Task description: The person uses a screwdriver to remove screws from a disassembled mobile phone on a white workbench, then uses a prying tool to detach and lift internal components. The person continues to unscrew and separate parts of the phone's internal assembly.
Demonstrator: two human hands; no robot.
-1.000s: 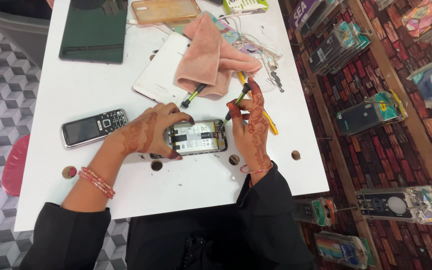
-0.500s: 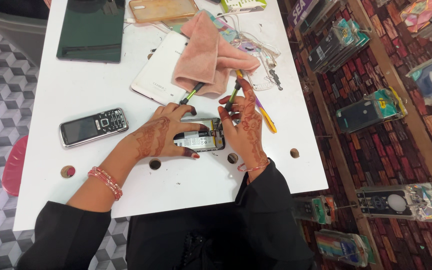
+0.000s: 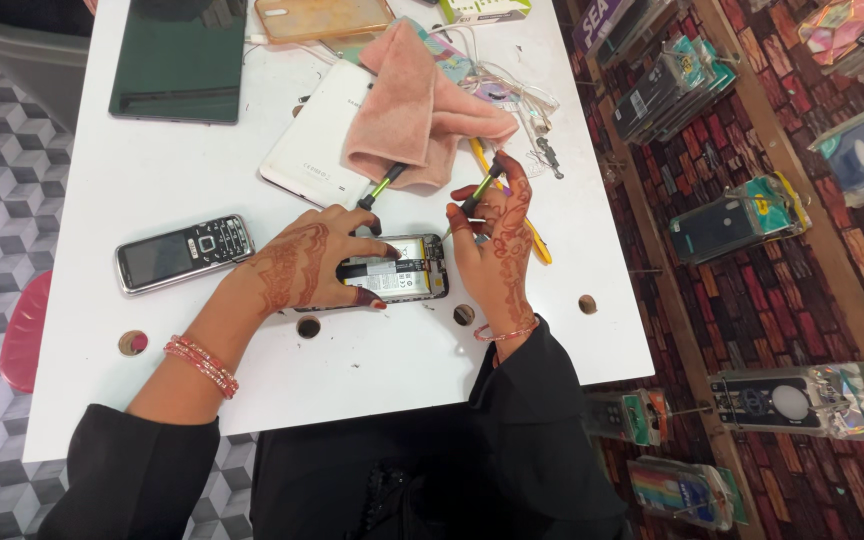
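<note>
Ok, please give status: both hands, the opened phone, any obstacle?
Left hand steadies opened phone. Right hand grips screwdriver. Second screwdriver close by.

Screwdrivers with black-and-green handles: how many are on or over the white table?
2. One screwdriver is held in the right hand above the opened phone; a second screwdriver lies partly under the pink cloth. More may be hidden beneath it.
</note>
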